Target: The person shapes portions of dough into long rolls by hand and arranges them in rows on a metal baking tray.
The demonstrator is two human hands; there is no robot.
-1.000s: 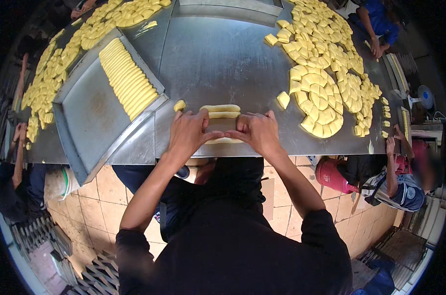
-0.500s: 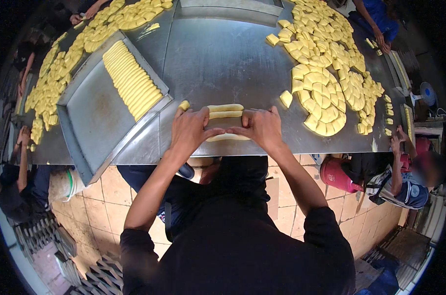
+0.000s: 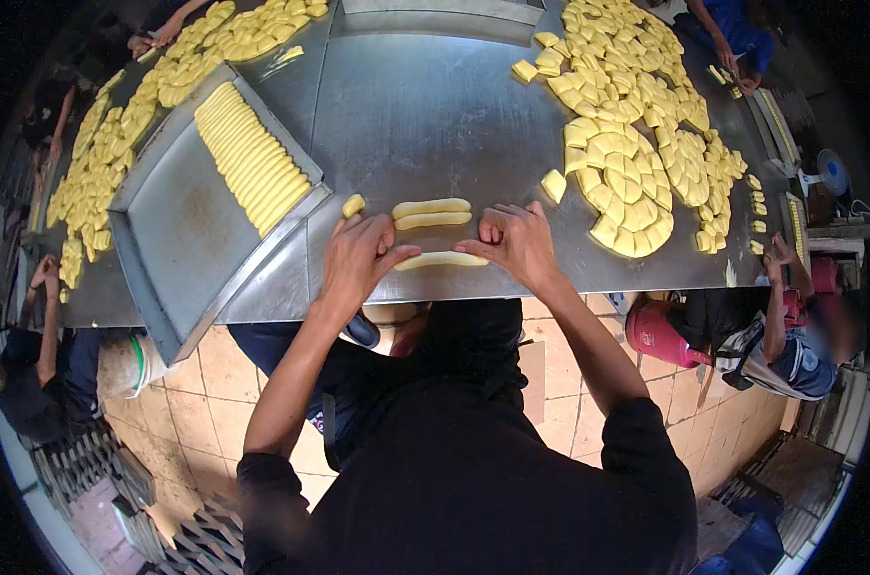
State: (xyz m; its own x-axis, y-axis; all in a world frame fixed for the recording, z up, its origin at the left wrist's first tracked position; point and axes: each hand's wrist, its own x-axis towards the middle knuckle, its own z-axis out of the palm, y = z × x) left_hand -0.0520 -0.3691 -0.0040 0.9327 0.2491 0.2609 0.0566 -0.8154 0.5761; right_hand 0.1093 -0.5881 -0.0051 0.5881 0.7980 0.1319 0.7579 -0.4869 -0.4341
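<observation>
On the steel table (image 3: 406,125) in front of me, a pale yellow dough strip (image 3: 439,259) lies crosswise. My left hand (image 3: 355,257) touches its left end with an extended thumb, fingers curled but apart from the thumb. My right hand (image 3: 521,247) has its thumb at the right end, likewise apart from the curled fingers. Two more strips (image 3: 431,213) lie side by side just beyond. A small dough piece (image 3: 353,204) sits by my left fingers, another (image 3: 553,186) up and right of my right hand.
A metal tray (image 3: 171,230) holding rows of dough strips (image 3: 251,158) is at my left. Piles of cut dough (image 3: 617,182) cover both sides. A second tray (image 3: 440,19) is at the far edge. Co-workers' hands (image 3: 775,257) and arms (image 3: 47,307) work around the table.
My thumbs, close together at the middle of the near strip earlier, have moved outward to its ends, uncovering it. My hands are a little farther apart.
</observation>
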